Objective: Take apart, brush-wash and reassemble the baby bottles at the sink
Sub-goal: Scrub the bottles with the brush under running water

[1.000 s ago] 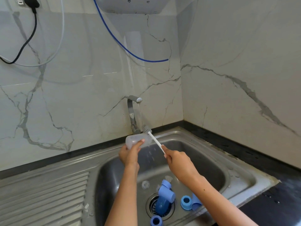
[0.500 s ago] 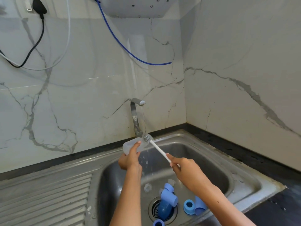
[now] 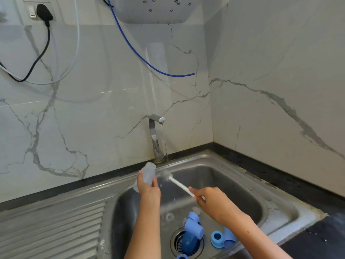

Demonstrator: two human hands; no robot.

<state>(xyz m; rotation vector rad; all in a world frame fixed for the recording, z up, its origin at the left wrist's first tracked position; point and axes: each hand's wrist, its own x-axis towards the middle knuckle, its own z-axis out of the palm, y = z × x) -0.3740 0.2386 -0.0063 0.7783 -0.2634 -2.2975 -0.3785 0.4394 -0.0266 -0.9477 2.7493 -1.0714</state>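
Over the sink [image 3: 233, 165], the left hand [image 3: 149, 189] grips a clear bottle [image 3: 148, 173]; the right hand [image 3: 209, 199] pinches a white brush [image 3: 179, 185], its bristles just beside the bottle.

One bottle [image 3: 147, 174], one brush [image 3: 173, 181]

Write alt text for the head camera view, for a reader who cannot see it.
Over a steel sink, the left hand grips a clear bottle body while the right hand holds a white bottle brush with its bristles just outside the bottle. A thin stream runs from the tap, and blue bottle parts lie around the drain.
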